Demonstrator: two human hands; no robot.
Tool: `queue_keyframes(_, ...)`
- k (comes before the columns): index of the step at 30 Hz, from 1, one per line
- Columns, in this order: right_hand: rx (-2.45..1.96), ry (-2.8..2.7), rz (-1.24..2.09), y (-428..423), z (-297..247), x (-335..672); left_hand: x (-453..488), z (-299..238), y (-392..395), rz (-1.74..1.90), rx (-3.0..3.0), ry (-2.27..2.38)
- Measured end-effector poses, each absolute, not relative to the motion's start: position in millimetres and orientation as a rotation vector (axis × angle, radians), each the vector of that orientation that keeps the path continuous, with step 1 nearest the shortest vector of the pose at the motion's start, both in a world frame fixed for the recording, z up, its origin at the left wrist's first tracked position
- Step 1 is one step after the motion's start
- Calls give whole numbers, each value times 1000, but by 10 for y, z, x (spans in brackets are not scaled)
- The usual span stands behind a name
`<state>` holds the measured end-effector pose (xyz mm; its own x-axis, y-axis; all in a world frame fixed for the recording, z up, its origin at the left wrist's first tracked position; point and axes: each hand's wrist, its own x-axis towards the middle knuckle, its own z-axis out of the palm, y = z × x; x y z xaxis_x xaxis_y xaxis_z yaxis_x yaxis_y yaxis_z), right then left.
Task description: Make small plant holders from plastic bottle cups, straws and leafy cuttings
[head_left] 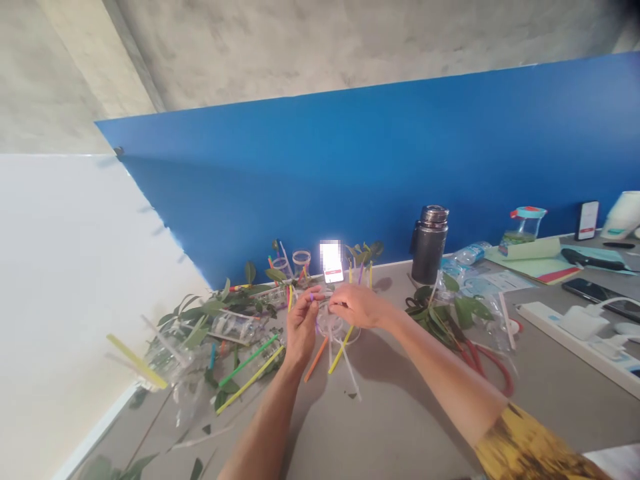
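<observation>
Both hands meet over the middle of the table, close together. Between the thumb and fingers of my left hand (301,330) is a small purple straw (313,297), mostly covered. My right hand (363,307) is closed in a pinch just beside it, and what its fingertips hold is too small to make out. Below them sits a clear plastic cup or bottle piece (330,325), partly hidden by the hands. Around it an orange straw (317,360), a yellow straw (341,350) and a white straw (352,375) slant toward me.
Leafy twigs, plastic bottles (235,327) and a green straw (249,361) lie left. A lit phone (331,261) stands behind. To the right are a dark flask (430,245), red-handled scissors (487,370) among leaves, and a power strip (580,343). A blue partition (350,167) rises behind.
</observation>
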<state>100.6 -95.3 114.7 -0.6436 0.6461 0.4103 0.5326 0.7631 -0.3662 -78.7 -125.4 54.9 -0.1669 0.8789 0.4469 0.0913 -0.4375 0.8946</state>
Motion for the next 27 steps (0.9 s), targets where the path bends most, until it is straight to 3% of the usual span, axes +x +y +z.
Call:
queue_keyframes(15, -967, -2571, 466, -758, 1187, 981, -755, 608, -1261, 1573, 1647, 1335)
queue_keyframes(27, -1178, -2446, 204, -848, 1261, 673, -1010, 550, -1139, 1816, 1544, 1614)
